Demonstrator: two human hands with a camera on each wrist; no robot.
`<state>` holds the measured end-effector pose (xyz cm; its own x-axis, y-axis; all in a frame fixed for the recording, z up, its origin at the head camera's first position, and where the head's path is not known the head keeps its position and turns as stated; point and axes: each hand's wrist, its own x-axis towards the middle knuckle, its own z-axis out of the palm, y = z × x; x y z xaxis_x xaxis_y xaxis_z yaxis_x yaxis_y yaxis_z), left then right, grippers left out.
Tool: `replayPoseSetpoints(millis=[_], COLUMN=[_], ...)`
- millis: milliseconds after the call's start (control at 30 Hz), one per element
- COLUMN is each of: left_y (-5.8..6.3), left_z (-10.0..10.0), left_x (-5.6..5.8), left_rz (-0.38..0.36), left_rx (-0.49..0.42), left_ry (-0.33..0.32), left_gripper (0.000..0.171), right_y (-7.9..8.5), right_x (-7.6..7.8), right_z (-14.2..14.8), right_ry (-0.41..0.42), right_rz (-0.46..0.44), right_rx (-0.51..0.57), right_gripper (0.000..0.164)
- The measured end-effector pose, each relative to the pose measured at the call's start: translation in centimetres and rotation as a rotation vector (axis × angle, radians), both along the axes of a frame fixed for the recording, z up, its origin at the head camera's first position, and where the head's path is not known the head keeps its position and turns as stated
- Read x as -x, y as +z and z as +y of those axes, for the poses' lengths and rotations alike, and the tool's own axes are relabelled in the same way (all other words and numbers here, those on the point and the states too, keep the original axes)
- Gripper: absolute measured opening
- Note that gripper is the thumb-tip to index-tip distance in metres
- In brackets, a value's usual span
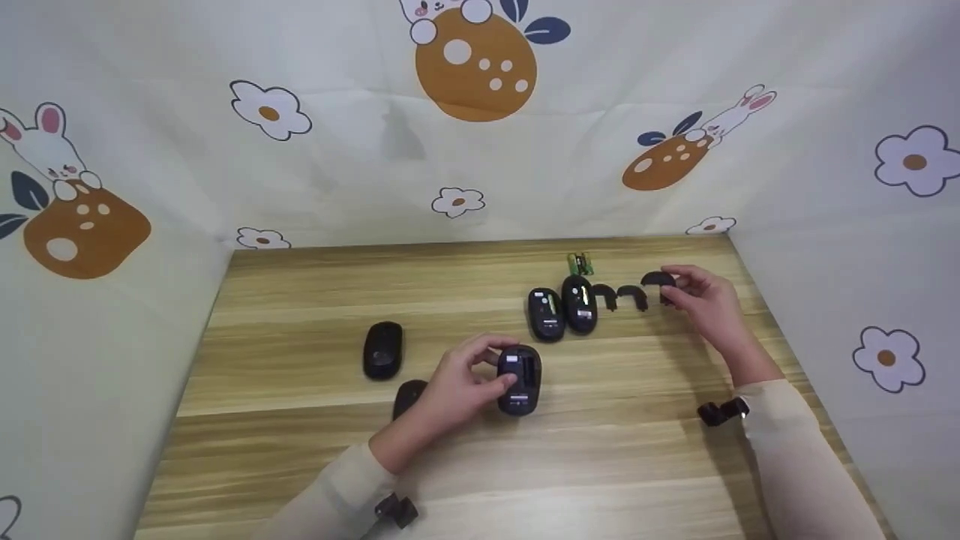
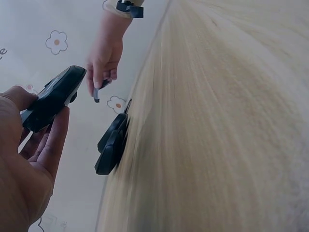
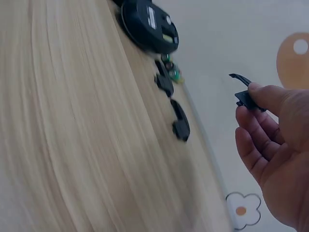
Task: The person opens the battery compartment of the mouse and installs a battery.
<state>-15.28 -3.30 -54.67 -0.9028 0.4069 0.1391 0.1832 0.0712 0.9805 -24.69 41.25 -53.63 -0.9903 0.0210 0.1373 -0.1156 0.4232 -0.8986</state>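
My left hand (image 1: 466, 381) grips a black computer mouse (image 1: 529, 384) with its underside up, thumb across the bottom. The long battery slot in that mouse is uncovered and looks bare. In the left wrist view the mouse (image 2: 55, 99) is held above the table. At the right, my right hand (image 1: 705, 301) pinches a black battery cover (image 1: 658, 279) between thumb and fingers. The right wrist view shows this cover (image 3: 246, 96) raised over the tabletop. Two similar covers (image 1: 604, 295) lie in a row just left of it.
Two upturned mice (image 1: 546, 314) lie side by side, each with a battery in its slot. Behind them are green batteries (image 1: 580, 263). A mouse (image 1: 383, 350) sits right side up at left, and another mouse (image 1: 409, 397) is partly hidden under my left forearm. Patterned cloth walls surround the wooden table (image 1: 300, 450).
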Motion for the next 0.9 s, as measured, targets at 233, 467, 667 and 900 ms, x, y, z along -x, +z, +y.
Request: replayPoseSetpoints(millis=[233,467,667,900], left_y=[0.1,0.2,0.3,0.4], left_z=[0.0,0.0,0.1,0.1], left_x=[-0.1,-0.1,-0.1,-0.1], left_rz=[0.007,0.001,-0.007,-0.021], left_rx=[0.010,0.017,0.000,0.006], left_ry=[-0.001,-0.002,-0.005,-0.006], left_gripper=[0.046,0.047,0.046,0.048], right_y=[-1.1,-2.3,-3.1,-3.4], right_x=[1.1,1.5,1.9,2.3], right_z=[1.9,3.0,3.4,3.1], right_ry=[-0.004,-0.018,-0.027,-0.023], right_rz=[-0.031,-0.084,-0.100,-0.061], right_rx=[-0.065,-0.141,-0.209,-0.384], right_gripper=[0.038,0.039,0.038,0.036])
